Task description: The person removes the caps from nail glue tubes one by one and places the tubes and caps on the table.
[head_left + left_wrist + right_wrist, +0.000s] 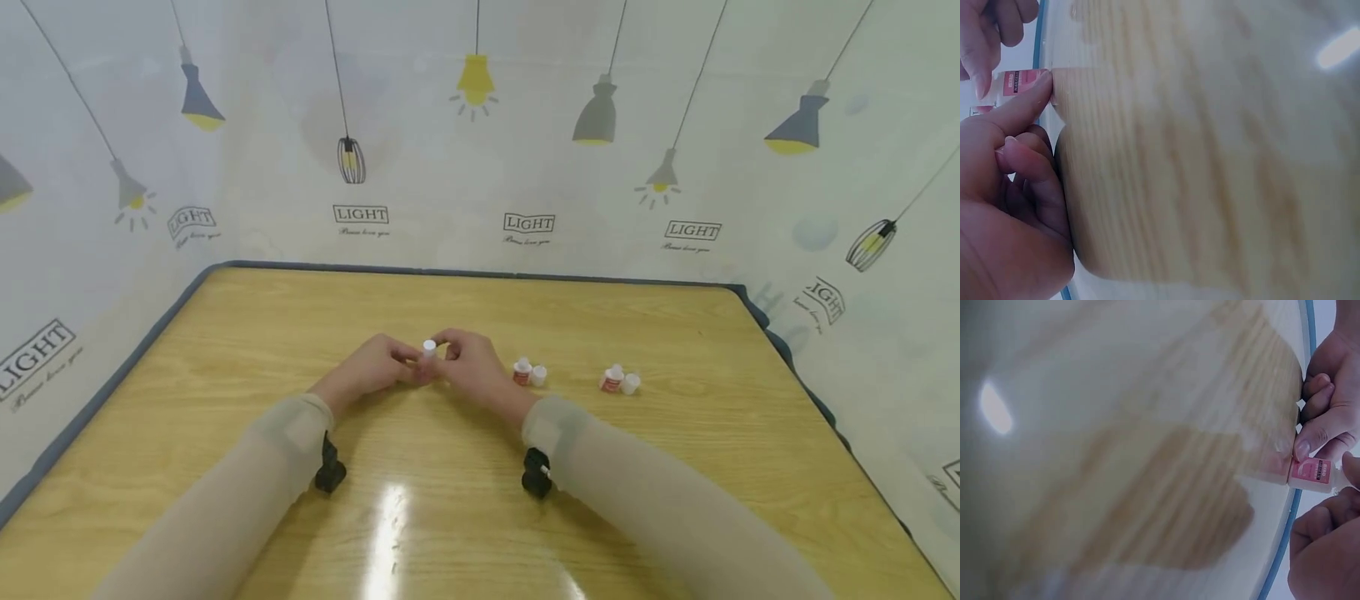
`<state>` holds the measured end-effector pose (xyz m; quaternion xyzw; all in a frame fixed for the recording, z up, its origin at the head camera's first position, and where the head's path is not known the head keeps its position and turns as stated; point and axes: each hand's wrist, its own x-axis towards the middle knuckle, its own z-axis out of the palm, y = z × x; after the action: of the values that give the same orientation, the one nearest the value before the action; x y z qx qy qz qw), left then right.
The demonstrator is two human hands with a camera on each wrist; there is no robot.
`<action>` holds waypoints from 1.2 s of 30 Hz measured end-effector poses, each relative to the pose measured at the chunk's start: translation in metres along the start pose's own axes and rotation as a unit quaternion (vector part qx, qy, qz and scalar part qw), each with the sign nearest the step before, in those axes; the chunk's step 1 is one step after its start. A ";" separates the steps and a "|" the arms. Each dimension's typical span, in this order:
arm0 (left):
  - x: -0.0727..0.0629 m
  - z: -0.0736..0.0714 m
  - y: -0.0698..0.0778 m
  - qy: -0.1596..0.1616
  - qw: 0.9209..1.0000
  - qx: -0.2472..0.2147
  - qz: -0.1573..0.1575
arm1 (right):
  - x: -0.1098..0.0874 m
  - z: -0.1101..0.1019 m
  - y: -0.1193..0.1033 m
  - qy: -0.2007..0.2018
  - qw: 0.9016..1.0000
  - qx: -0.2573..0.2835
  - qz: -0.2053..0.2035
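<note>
A small white bottle with a pink label (1313, 473) stands upright on the table between the two hands. My left hand (378, 367) holds it low down, with a fingertip against the label. The right hand (474, 367) is at the top, its thumb and finger pinching the white cap (429, 346). From the left wrist, the label (1020, 82) shows beside the left fingertip, and the right hand (994, 31) reaches in at the neck. The left hand's other fingers are curled in against the palm.
Right of the hands stand two similar uncapped bottles, a nearer one (522, 372) and a farther one (612, 379). Each has a white cap beside it, one cap (539, 376) and another cap (631, 383). The wooden table (300, 308) has a dark edge along a patterned wall covering.
</note>
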<state>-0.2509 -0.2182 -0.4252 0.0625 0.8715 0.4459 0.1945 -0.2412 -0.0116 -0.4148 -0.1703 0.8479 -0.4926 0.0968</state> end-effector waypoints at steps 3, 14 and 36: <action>0.000 0.000 0.002 -0.002 1.000 0.004 -0.007 | 0.000 -0.003 -0.001 -0.011 1.000 0.000 -0.007; 0.002 -0.001 0.001 -0.015 1.000 0.010 -0.025 | 0.001 -0.008 -0.005 -0.005 0.999 -0.037 -0.013; 0.003 -0.002 0.004 -0.011 0.999 0.004 -0.039 | -0.009 -0.044 -0.029 -0.050 0.963 -0.245 -0.103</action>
<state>-0.2548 -0.2161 -0.4219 0.0336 0.8728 0.4340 0.2209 -0.2415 0.0142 -0.3679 -0.3002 0.9144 -0.2682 0.0432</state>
